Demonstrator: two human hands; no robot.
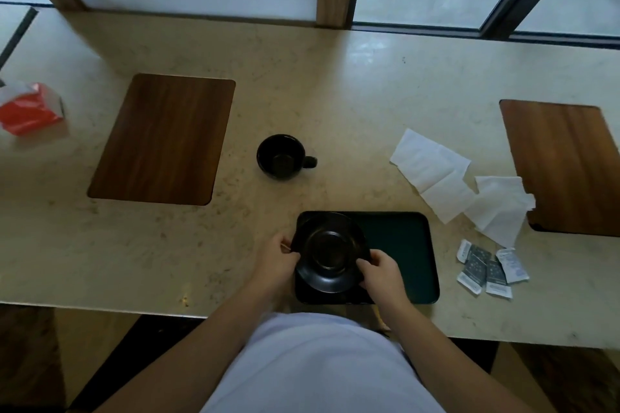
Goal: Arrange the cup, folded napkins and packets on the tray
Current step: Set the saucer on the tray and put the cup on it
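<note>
A dark rectangular tray (402, 245) lies at the counter's near edge. Over its left half sits a black saucer (327, 253), held at both sides: my left hand (275, 260) grips its left rim and my right hand (377, 270) grips its right rim. A black cup (281, 157) stands empty on the counter behind the tray, handle pointing right. Two unfolded white napkins (432, 174) (500, 208) lie to the right of the tray. Several small packets (488, 268) lie in a loose cluster right of the tray's near corner.
Two wooden placemats lie flush in the stone counter, one at the left (161, 139) and one at the far right (567, 168). A red tissue pack (30, 111) sits at the far left. Windows and wooden posts run behind the counter.
</note>
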